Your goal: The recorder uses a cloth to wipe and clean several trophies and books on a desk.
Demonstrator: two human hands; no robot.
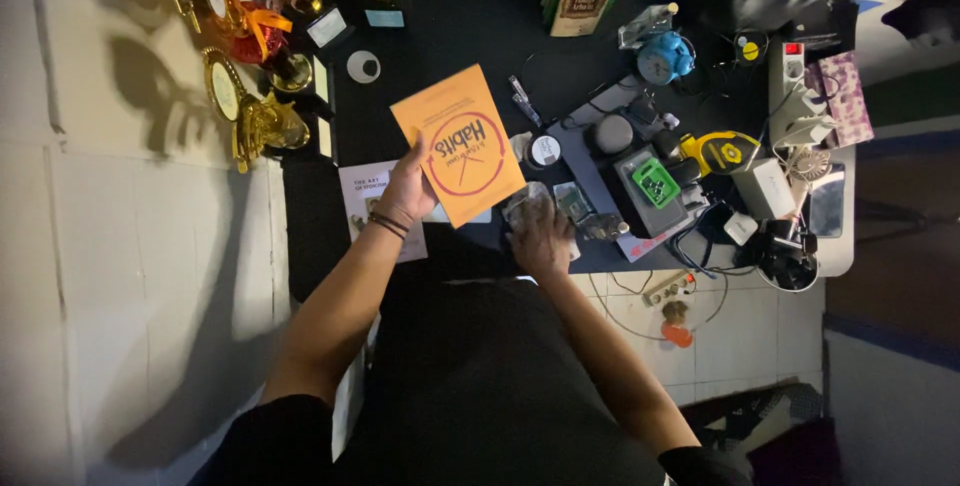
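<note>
Two bare hands work over the black desk top [460,36] that fills the upper middle of the frame. The left hand [408,189], a dark band at its wrist, is closed on the lower left edge of an orange paperback book with a red circle on its cover [458,143], holding it tilted above the desk at centre frame. Beneath that book, toward the left, a pale booklet with a small picture on its cover [362,198] lies flat. The right hand [540,238] rests palm down just right of centre on a crumpled clear plastic packet [528,204]; whether its fingers pinch the packet or only press on it cannot be told, since the light there is poor. Doing this well seems to call for a firm grip on the orange book's edge so the cover does not sag, and for keeping it lifted clear of the small round black-and-white tin [544,151] and the green electronic board [655,184] crowded to the right. Gold trophies [262,118] stand close at the upper left, so any swing of the book that way is best kept short. A blue alarm clock [664,58] sits well apart at the upper right.
</note>
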